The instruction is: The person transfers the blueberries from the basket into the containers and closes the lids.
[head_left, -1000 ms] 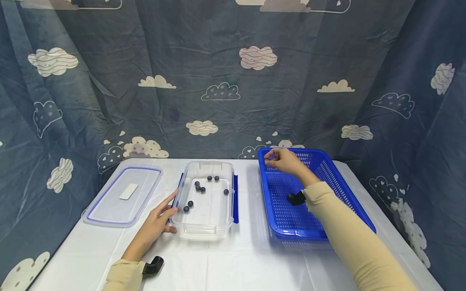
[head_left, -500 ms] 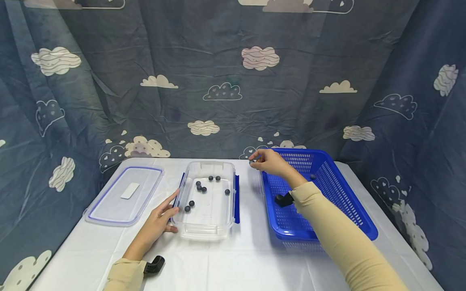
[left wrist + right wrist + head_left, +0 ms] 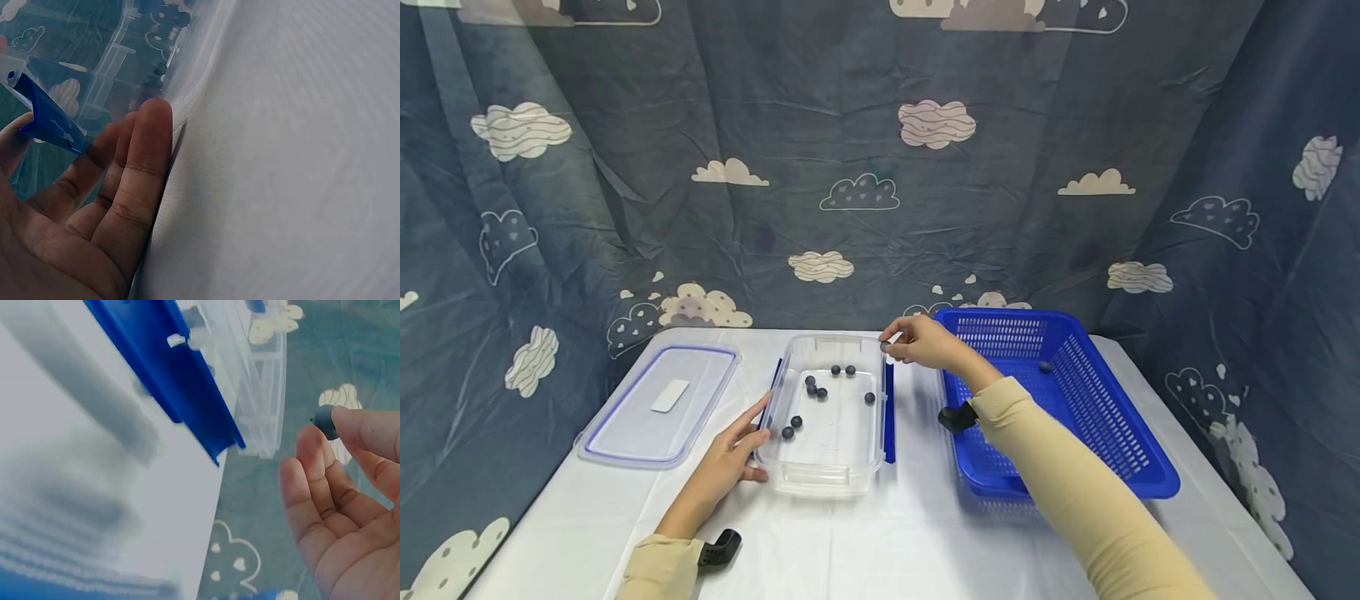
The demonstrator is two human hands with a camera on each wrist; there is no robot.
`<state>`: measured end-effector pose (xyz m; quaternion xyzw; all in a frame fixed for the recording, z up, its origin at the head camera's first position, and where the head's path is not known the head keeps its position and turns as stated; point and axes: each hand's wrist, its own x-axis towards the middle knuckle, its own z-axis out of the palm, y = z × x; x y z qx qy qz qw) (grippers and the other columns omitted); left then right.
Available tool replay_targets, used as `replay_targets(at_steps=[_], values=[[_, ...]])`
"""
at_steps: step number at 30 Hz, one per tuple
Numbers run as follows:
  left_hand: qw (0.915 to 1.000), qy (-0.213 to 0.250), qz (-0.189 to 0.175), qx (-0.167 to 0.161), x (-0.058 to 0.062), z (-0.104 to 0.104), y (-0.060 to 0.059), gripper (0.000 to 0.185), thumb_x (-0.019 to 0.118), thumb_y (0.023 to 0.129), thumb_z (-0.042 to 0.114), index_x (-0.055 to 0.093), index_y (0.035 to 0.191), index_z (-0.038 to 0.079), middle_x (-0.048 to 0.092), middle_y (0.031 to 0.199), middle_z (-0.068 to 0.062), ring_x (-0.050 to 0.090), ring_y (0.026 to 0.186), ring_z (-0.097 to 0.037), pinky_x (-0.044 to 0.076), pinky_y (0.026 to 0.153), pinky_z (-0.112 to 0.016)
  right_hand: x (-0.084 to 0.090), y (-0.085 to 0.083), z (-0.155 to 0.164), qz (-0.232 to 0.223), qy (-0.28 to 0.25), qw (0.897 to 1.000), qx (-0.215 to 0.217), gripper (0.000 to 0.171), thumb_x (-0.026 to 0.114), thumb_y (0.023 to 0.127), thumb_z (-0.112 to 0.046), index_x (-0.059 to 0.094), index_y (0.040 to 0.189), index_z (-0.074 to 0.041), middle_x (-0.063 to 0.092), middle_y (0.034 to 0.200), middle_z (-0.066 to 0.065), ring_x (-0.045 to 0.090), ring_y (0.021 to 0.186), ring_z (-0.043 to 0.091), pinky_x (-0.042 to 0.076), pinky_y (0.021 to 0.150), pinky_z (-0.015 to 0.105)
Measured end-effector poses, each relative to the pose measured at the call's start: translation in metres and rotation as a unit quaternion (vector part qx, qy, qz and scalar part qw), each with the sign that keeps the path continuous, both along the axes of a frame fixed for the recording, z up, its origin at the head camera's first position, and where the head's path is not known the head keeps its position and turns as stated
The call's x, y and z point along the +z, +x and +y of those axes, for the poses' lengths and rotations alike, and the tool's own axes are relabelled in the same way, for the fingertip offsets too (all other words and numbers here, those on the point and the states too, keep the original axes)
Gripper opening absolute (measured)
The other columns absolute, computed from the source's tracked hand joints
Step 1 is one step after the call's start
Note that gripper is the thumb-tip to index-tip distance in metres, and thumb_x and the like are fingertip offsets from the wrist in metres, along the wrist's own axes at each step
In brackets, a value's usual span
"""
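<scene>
My left hand [image 3: 727, 457] rests against the left side of a clear plastic box [image 3: 826, 479], its fingers fairly straight in the left wrist view, near the blue side latch [image 3: 47, 115]. Inside the box lie several dark blueberries [image 3: 812, 390]. Between thumb and fingertips, my right hand [image 3: 928, 343] pinches one blueberry [image 3: 325, 422]; its small crown shows in the right wrist view. That hand is at the box's far right corner, around rim height. A blue plastic basket [image 3: 1000, 485] stands to the right, with one blueberry [image 3: 1045, 367] visible inside; the right forearm covers part of it.
The box's lid [image 3: 700, 400], clear with a blue seal and a white label, lies on the white tablecloth [image 3: 880, 550] at the left. The right blue latch [image 3: 890, 417] hangs outward from the box. Patterned curtains [image 3: 865, 125] surround the table.
My right hand has moved left from over the basket to the box's far right corner, carrying a blueberry. The left hand keeps its place on the box.
</scene>
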<state>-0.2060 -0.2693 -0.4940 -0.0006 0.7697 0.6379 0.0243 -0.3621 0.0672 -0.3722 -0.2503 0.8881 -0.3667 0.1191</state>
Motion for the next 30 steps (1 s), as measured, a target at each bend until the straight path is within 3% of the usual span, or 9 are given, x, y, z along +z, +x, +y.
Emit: replay_targets(at_steps=[5, 13, 17, 24, 30], values=[[1.0, -0.001, -0.002, 0.003, -0.001, 0.0, 0.001, 0.061, 0.058, 0.11, 0.02, 0.04, 0.167, 0.03, 0.053, 0.135, -0.029, 0.061, 0.091, -0.023, 0.068, 0.067, -0.034, -0.004, 0.003, -0.015, -0.016, -0.001, 1.0, 0.008, 0.026, 0.068, 0.106, -0.019, 0.072, 0.13, -0.008, 0.078, 0.106, 0.016, 0.074, 0.101, 0.028, 0.065, 0.086, 0.032], [1.0, 0.0, -0.006, 0.001, 0.0, 0.0, 0.002, 0.062, 0.059, 0.109, 0.021, 0.04, 0.167, 0.031, 0.053, 0.134, -0.029, 0.065, 0.063, -0.021, 0.067, 0.064, -0.033, -0.009, 0.01, -0.042, -0.009, 0.017, 0.999, 0.041, 0.027, 0.069, 0.105, -0.019, 0.073, 0.129, -0.006, 0.079, 0.096, 0.009, 0.074, 0.097, 0.028, 0.051, 0.074, 0.025], [1.0, 0.0, -0.002, -0.001, 0.001, 0.0, 0.002, 0.061, 0.059, 0.109, 0.021, 0.04, 0.167, 0.031, 0.053, 0.133, -0.029, 0.065, 0.063, -0.02, 0.067, 0.064, -0.034, -0.014, 0.009, -0.05, -0.007, 0.024, 0.999, 0.045, 0.025, 0.07, 0.105, -0.017, 0.074, 0.128, -0.008, 0.08, 0.095, 0.008, 0.076, 0.098, 0.03, 0.052, 0.076, 0.024], [1.0, -0.004, 0.005, -0.007, 0.002, 0.0, 0.001, 0.06, 0.057, 0.11, 0.021, 0.04, 0.167, 0.03, 0.052, 0.134, -0.03, 0.065, 0.069, -0.022, 0.068, 0.065, -0.035, -0.019, 0.007, -0.053, 0.01, 0.049, 0.998, 0.042, 0.029, 0.07, 0.105, -0.019, 0.072, 0.132, -0.006, 0.08, 0.097, 0.011, 0.073, 0.09, 0.017, 0.053, 0.077, 0.024], [1.0, -0.003, 0.002, -0.003, 0.001, -0.001, 0.001, 0.06, 0.058, 0.111, 0.022, 0.04, 0.167, 0.031, 0.052, 0.134, -0.03, 0.066, 0.067, -0.023, 0.068, 0.066, -0.036, -0.015, 0.007, -0.051, 0.014, 0.053, 0.998, 0.043, 0.031, 0.069, 0.105, -0.02, 0.071, 0.133, -0.005, 0.08, 0.103, 0.017, 0.075, 0.095, 0.026, 0.053, 0.076, 0.026]])
